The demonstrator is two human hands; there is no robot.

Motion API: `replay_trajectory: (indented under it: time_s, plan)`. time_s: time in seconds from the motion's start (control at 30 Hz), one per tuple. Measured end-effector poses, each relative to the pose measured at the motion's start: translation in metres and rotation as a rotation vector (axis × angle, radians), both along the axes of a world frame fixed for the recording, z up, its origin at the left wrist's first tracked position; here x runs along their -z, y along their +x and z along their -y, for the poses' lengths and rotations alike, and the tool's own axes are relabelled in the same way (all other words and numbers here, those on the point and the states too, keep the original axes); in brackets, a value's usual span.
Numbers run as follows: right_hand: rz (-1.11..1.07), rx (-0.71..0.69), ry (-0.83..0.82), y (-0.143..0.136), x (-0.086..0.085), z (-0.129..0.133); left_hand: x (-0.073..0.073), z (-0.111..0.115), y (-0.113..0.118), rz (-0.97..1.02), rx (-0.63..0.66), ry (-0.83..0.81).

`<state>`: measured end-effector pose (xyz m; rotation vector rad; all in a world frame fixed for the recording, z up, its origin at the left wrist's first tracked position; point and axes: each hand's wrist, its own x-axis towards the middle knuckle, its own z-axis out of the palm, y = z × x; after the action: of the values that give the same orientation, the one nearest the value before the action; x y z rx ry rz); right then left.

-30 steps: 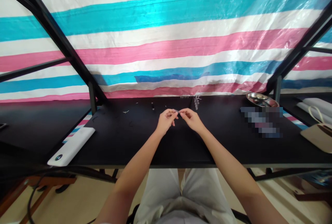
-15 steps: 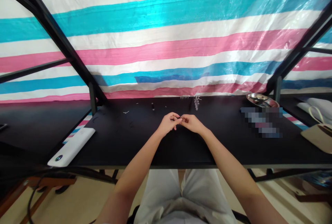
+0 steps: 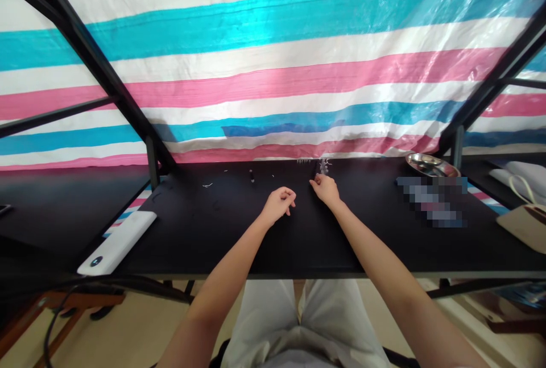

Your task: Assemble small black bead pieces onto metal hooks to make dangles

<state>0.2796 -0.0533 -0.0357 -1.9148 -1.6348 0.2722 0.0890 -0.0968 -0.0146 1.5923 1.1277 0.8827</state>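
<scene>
My left hand hovers over the middle of the black table with its fingers curled in a pinch. Whatever may be between those fingertips is too small to make out. Farther forward and to the right, my right hand is closed at the near end of a cluster of small clear pieces, partly covering it. Its fingertips are pressed together beside a dark narrow item, and what they hold, if anything, is hidden. A row of tiny pieces lies along the back edge.
A small dark piece with pale ends and white scraps lie left of centre. A white power bank rests at the left edge. At the right are a shiny metal dish and a blurred patch. Black frame bars flank the striped sheet.
My hands have come apart. The right one moved forward and right to the clear pieces, while the left stayed almost where it was.
</scene>
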Motion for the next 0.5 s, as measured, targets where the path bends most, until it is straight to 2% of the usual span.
replay_trajectory:
  time_s: [0.5]
  plan:
    - [0.061, 0.023, -0.06, -0.0016, -0.0006, 0.0006, -0.0026, 0.002, -0.0002, -0.015, -0.003, -0.001]
